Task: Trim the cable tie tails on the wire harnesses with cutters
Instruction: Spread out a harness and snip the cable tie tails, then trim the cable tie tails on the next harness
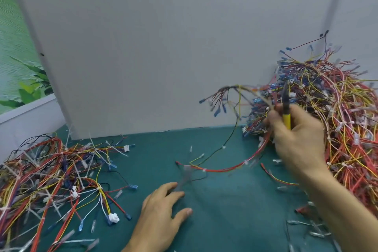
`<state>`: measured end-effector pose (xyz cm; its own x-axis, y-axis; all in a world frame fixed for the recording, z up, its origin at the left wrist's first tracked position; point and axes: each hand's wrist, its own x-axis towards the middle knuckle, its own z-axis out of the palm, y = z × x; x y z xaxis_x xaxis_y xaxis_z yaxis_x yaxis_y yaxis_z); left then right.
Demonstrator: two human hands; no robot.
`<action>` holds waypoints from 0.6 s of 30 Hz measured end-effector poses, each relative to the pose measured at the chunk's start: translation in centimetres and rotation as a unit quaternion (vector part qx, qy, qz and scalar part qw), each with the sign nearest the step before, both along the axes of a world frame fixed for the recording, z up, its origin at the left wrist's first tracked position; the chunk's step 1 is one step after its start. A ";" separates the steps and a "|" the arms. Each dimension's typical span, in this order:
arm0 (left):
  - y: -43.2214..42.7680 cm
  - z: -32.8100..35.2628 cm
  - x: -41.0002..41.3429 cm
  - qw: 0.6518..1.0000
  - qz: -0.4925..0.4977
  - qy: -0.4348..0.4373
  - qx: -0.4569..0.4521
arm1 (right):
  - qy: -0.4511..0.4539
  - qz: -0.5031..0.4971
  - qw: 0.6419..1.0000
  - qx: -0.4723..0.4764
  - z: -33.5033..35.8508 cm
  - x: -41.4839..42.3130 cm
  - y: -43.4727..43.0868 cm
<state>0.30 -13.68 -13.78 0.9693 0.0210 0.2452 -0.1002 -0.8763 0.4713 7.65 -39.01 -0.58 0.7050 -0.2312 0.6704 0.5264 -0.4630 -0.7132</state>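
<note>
Nearby, a harness heap [347,120] crowds the right hand [296,141] holding cutters [286,117]

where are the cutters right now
The yellow-handled cutters are on the right of the head view, gripped in the right hand with the tip pointing up, just in front of the big harness pile.

Matt teal counter [214,200]; glossy plastic-sheathed wires [337,129]; cutters [286,112] with smooth yellow plastic grip; matt grey wall [163,47].
</note>
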 end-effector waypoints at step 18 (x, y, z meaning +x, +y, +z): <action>0.1 -0.8 0.9 0.998 0.009 -0.050 0.030 | 0.243 -0.387 0.888 -0.047 8.2 16.3 -16.8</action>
